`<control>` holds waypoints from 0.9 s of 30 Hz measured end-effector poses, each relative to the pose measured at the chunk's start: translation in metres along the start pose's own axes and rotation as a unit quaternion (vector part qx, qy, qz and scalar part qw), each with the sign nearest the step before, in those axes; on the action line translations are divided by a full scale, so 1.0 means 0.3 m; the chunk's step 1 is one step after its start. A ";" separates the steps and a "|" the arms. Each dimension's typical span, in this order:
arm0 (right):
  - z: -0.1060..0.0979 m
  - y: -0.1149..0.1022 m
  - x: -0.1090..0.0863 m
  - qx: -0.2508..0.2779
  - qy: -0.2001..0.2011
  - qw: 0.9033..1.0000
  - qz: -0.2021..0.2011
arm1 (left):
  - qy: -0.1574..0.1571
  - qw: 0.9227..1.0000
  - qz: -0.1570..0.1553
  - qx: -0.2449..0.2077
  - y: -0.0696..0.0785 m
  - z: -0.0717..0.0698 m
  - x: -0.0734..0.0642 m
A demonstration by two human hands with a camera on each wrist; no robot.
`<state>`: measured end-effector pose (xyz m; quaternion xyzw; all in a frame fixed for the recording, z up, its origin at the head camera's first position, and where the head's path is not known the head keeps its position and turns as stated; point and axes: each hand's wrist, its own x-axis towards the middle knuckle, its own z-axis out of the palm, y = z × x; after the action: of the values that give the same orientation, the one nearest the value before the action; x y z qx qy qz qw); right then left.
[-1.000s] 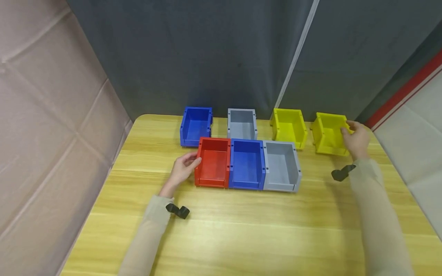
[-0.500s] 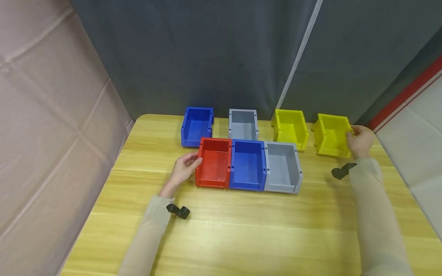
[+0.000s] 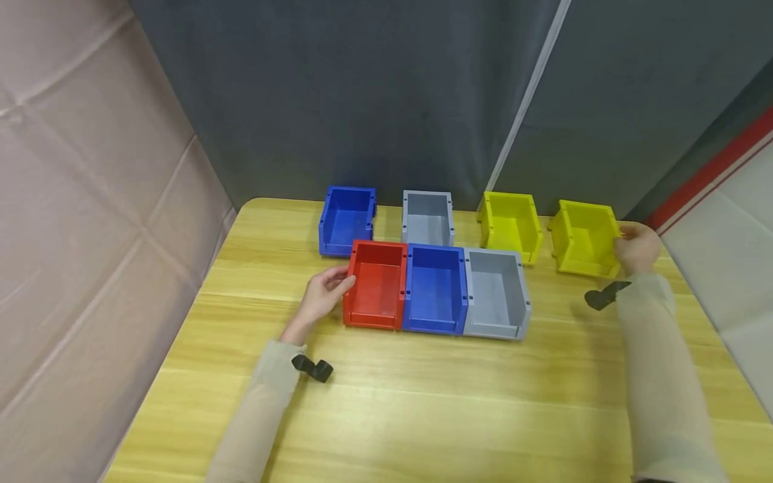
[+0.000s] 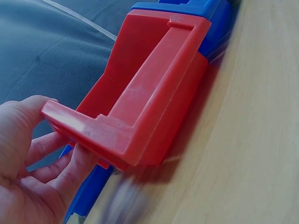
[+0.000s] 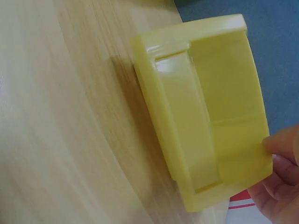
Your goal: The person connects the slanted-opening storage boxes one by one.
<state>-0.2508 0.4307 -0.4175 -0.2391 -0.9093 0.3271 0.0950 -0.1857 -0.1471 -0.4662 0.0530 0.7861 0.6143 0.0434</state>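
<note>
In the head view my left hand [image 3: 320, 296] holds the left wall of a red plastic storage bin [image 3: 376, 285]. The left wrist view shows the thumb over the rim of the red bin [image 4: 159, 88] and the fingers against its outer side. A blue bin [image 3: 436, 285] and a grey bin [image 3: 495, 288] stand side by side to its right. At the far right, my right hand [image 3: 638, 249] grips the right side of a yellow bin [image 3: 584, 235]. Up close, the thumb [image 5: 281, 141] is at the yellow bin's edge, with fingers curled outside the wall.
Behind the front row stand another blue bin [image 3: 347, 218], another grey bin [image 3: 428, 221] and a second yellow bin [image 3: 511, 225]. A dark curtain [image 3: 362, 87] hangs at the back edge of the wooden table [image 3: 423, 402]. Pale fabric [image 3: 90, 201] borders the left side.
My right hand has slid slightly right, its thumb going from inside the yellow bin to its right edge. The left hand stays on the red bin. The head view has shifted slightly.
</note>
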 end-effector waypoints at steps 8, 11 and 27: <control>-0.015 0.019 -0.018 0.042 -0.038 0.997 0.058 | -0.005 1.000 0.004 0.000 0.005 0.003 0.002; -0.014 0.028 -0.014 0.053 -0.027 0.996 0.071 | -0.004 1.000 0.005 0.001 0.005 0.005 0.003; -0.009 0.024 -0.045 0.061 0.035 0.996 0.060 | -0.004 1.000 0.006 0.007 0.061 0.002 -0.022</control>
<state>-0.2356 0.4305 -0.4202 -0.2980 -0.8679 0.3784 0.1214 -0.1787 -0.1431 -0.4487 0.0608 0.7896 0.6091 0.0427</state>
